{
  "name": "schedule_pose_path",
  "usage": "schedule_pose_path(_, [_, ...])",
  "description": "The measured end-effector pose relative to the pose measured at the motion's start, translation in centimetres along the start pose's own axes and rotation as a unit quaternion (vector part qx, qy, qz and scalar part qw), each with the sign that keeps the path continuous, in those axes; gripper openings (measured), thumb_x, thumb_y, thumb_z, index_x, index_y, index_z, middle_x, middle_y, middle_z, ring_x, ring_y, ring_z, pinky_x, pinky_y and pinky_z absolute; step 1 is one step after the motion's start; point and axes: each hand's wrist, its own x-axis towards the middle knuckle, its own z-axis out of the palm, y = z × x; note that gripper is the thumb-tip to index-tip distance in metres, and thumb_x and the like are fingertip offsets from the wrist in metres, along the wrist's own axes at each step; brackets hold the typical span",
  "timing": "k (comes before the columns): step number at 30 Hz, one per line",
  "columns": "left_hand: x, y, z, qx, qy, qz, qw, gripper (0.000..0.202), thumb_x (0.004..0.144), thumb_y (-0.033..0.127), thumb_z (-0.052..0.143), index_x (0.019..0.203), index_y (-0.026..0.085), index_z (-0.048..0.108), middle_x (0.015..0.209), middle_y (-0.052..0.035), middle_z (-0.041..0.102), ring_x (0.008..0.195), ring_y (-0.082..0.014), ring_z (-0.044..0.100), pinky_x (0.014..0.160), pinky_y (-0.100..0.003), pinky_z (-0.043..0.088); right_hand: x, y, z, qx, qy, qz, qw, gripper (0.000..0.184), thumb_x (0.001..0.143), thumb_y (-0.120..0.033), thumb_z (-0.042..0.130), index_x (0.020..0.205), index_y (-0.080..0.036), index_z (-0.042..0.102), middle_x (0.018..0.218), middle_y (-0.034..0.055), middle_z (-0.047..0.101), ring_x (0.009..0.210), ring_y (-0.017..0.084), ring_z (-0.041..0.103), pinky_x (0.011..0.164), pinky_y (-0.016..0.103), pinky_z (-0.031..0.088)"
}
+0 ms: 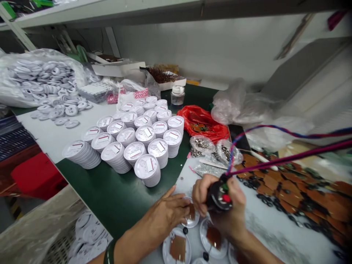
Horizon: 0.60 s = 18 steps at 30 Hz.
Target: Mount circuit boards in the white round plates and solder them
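My right hand [220, 205] is wrapped round a black power screwdriver [219, 194] with a red and a green button, its red and blue cables running off to the right. The tool points down at a white round plastic disc [192, 217] with a small brown circuit board in it. My left hand [167, 212] rests on the left side of that disc, fingers curled over its rim and thumb stretched out. Two more discs with brown boards, one [176, 249] and another [213, 238], lie just in front of my hands.
Several stacks of white round covers [137, 141] stand on the green mat [115, 190]. A clear bag of white parts [38, 79] lies far left. A red bag [202, 123], small screw bags [214, 148] and a spread of brown boards [297, 190] lie to the right.
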Motion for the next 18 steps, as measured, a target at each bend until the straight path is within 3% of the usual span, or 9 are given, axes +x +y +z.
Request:
schedule_pose_path(2, [0.0, -0.3, 0.0, 0.018, -0.024, 0.052, 0.998, 0.019, 0.099, 0.020, 0.065, 0.113, 0.029, 0.075, 0.127, 0.0018, 0.074, 0.131, -0.0188, 0.061, 0.128, -0.047, 0.027, 0.4, -1.0, -0.1, 0.013, 0.021, -0.022, 0.999, 0.065, 0.089, -0.074, 0.046, 0.062, -0.020, 0.067, 0.045, -0.0010, 0.050, 0.039, 0.013, 0.046, 0.041, 0.025, 0.037])
schedule_pose_path(5, [-0.2, -0.1, -0.6, 0.082, -0.019, 0.110, 0.990, 0.020, 0.101, 0.023, 0.061, 0.119, 0.026, 0.071, 0.133, -0.0022, 0.072, 0.133, -0.0206, 0.059, 0.128, -0.050, 0.023, 0.9, -1.1, -0.6, 0.007, 0.042, -0.032, 0.999, 0.063, 0.089, -0.072, 0.051, 0.061, -0.018, 0.069, 0.045, 0.0003, 0.052, 0.038, 0.013, 0.047, 0.040, 0.025, 0.037])
schedule_pose_path(11, [-0.5, 1.4, -1.4, 0.138, -0.008, 0.132, 0.982, 0.019, 0.103, 0.024, 0.058, 0.118, 0.024, 0.070, 0.131, -0.0005, 0.072, 0.131, -0.0206, 0.060, 0.126, -0.047, 0.026, 0.8, 0.1, -1.0, 0.008, 0.045, -0.032, 0.998, 0.060, 0.088, -0.070, 0.053, 0.064, -0.019, 0.070, 0.045, 0.0008, 0.054, 0.039, 0.014, 0.048, 0.041, 0.025, 0.038])
schedule_pose_path(13, [-0.5, 2.0, -1.3, 0.142, 0.042, 0.141, 0.979, 0.018, 0.103, 0.022, 0.057, 0.116, 0.026, 0.070, 0.125, 0.0011, 0.074, 0.128, -0.0207, 0.061, 0.124, -0.048, 0.024, 0.6, -0.6, -0.5, 0.019, 0.047, -0.033, 0.998, 0.063, 0.088, -0.073, 0.051, 0.062, -0.019, 0.070, 0.045, 0.0010, 0.053, 0.040, 0.014, 0.048, 0.041, 0.026, 0.039])
schedule_pose_path(16, [0.0, 3.3, -1.0, 0.142, 0.133, 0.112, 0.974, 0.012, 0.100, 0.019, 0.062, 0.107, 0.024, 0.070, 0.108, 0.0015, 0.073, 0.110, -0.0192, 0.065, 0.119, -0.047, 0.026, 0.4, -2.3, 0.3, 0.035, 0.042, -0.033, 0.998, 0.062, 0.086, -0.072, 0.055, 0.060, -0.018, 0.071, 0.043, 0.0015, 0.052, 0.039, 0.015, 0.048, 0.041, 0.026, 0.040])
schedule_pose_path(18, [0.5, 4.2, -0.8, 0.141, 0.141, 0.083, 0.976, 0.010, 0.095, 0.021, 0.071, 0.105, 0.022, 0.070, 0.099, 0.0009, 0.069, 0.098, -0.0191, 0.063, 0.111, -0.046, 0.032, 0.3, -3.1, 0.8, 0.039, 0.038, -0.035, 0.998, 0.061, 0.084, -0.071, 0.058, 0.059, -0.018, 0.072, 0.042, 0.0018, 0.052, 0.039, 0.015, 0.048, 0.041, 0.026, 0.041])
